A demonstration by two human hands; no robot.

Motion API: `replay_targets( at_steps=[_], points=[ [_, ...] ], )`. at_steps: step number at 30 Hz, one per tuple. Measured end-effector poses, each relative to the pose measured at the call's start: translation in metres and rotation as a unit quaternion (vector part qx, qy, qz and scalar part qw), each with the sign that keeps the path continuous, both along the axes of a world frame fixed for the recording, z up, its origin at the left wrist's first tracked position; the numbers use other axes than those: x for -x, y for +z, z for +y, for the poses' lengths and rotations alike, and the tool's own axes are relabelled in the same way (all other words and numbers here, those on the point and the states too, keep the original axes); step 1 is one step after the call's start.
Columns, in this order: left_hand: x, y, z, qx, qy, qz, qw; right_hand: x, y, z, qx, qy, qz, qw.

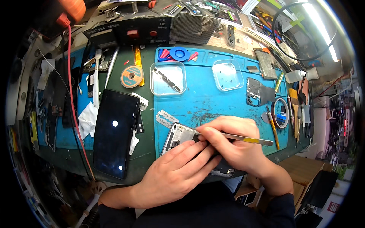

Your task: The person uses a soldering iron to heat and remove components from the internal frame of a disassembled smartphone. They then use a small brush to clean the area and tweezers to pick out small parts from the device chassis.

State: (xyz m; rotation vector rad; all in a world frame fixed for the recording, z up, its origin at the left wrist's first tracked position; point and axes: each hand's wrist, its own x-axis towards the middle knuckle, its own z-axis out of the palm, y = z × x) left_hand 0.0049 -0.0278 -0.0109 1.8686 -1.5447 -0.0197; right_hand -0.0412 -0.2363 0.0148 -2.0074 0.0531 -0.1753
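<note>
An opened phone (181,133), its inner parts and a camera module showing at the upper end, lies tilted at the mat's front edge. Across its middle lie the fingers of my left hand (173,176), close together and holding it; they hide much of its inside. My right hand (234,142) pinches metal tweezers (249,139) over the phone, their back end pointing right. The tweezers' tips are hidden behind the fingers. A razor blade (166,118) rests beside the phone's top left corner.
Left of my hands lies a large dark phone (116,133). Two clear plastic boxes (152,88) (242,84) holding small parts stand farther back on the blue mat (197,100). A solder wire spool (131,76) sits at left. A phone board (254,92) and tape roll (287,114) lie at right.
</note>
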Motion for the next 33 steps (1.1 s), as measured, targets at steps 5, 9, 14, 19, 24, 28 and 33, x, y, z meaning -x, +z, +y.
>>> replay_targets(
  at_steps=[5,9,14,19,24,28,33],
  points=[
    [0.0,0.0,0.0,-0.013,0.001,-0.003,1.0,-0.004,-0.003,0.002,-0.015,0.002,-0.013,1.0],
    [0.0,0.001,0.001,-0.021,0.002,-0.014,1.0,0.007,0.003,-0.005,-0.018,-0.021,0.037,0.999],
    [0.0,0.001,0.001,-0.02,0.003,-0.006,1.0,0.002,0.001,-0.007,-0.029,-0.012,0.033,0.999],
    [-0.002,0.001,0.0,-0.006,-0.006,0.01,1.0,-0.006,0.01,0.004,-0.103,-0.029,0.011,0.994],
    [-0.001,0.013,0.012,0.128,0.091,0.006,0.988,0.016,0.024,-0.013,-0.128,0.036,0.057,0.99],
    [0.0,0.01,0.017,0.147,0.121,-0.032,0.981,0.034,0.03,-0.003,-0.147,0.122,0.007,0.982],
    [0.011,0.006,0.028,0.177,0.156,-0.028,0.971,0.056,0.044,-0.012,-0.347,0.006,0.138,0.928]
  ],
)
